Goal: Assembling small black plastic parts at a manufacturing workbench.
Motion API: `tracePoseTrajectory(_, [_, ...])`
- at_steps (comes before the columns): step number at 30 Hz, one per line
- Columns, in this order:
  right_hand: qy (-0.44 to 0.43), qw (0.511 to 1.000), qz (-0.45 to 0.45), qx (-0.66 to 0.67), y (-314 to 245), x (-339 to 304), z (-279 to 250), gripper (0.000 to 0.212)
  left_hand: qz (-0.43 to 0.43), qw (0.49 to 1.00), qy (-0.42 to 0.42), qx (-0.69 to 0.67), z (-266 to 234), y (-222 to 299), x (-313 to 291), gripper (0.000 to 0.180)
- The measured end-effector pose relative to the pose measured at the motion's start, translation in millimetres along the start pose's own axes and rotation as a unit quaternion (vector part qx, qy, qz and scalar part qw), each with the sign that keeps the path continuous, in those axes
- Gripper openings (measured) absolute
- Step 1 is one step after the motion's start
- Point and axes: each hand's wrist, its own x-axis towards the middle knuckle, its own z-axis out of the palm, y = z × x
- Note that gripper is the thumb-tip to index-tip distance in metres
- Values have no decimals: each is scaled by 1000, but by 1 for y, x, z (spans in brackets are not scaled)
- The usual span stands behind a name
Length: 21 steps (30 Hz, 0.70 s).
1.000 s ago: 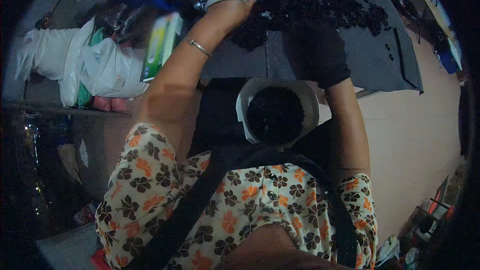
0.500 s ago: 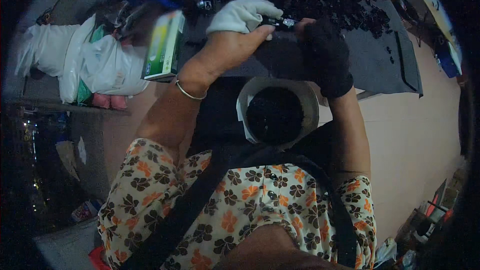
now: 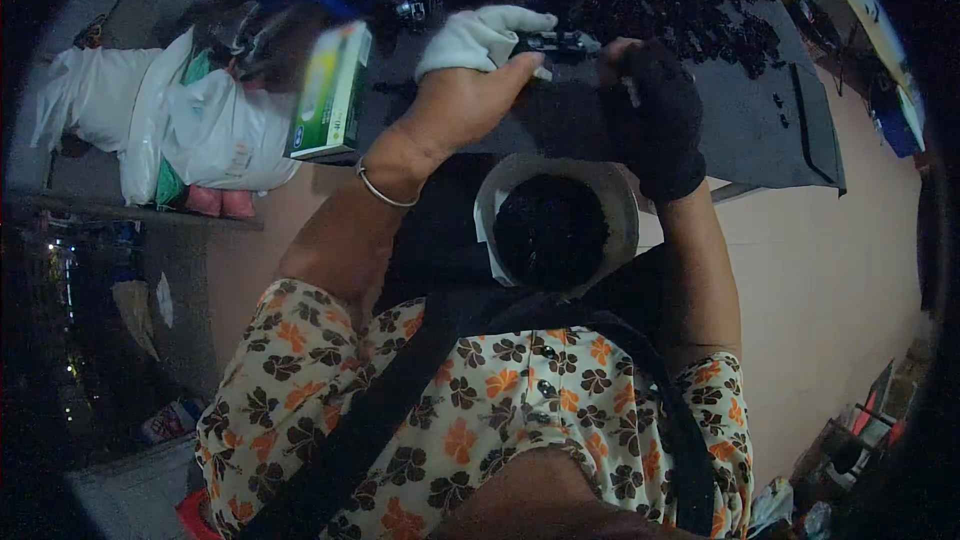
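My left hand, in a white glove that leaves the thumb bare, is closed around a small black part with shiny metal bits. The part sticks out to the right between thumb and fingers, held above the dark table. Just right of its end is my right hand in a black glove with bare fingertips. Its fingers are curled in; whatever they hold, if anything, is hidden. A gap shows between these fingertips and the black part. Below both hands stands a round pale bucket with dark contents.
Many small black parts lie heaped across the far side of the dark table. A green and white box stands by my left forearm. Filled white plastic bags sit at the left.
My right fingertips have come away from the end of the black part and moved slightly right. My left hand keeps hold of the part, almost in the same place.
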Motion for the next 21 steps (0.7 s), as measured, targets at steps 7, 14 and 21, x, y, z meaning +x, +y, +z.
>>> tracePoseTrajectory(7, [10, 933, 305, 190, -10, -10, 19, 11, -35, 989, 87, -111, 19, 11, -13, 24])
tracePoseTrajectory(14, [-77, 979, 120, 143, -4, -19, 30, 10, 80, 987, 103, 97, 32, 19, -25, 27])
tracePoseTrajectory(21, [-56, 842, 360, 397, -29, -12, 18, 13, 103, 988, 105, 53, 28, 15, -32, 25])
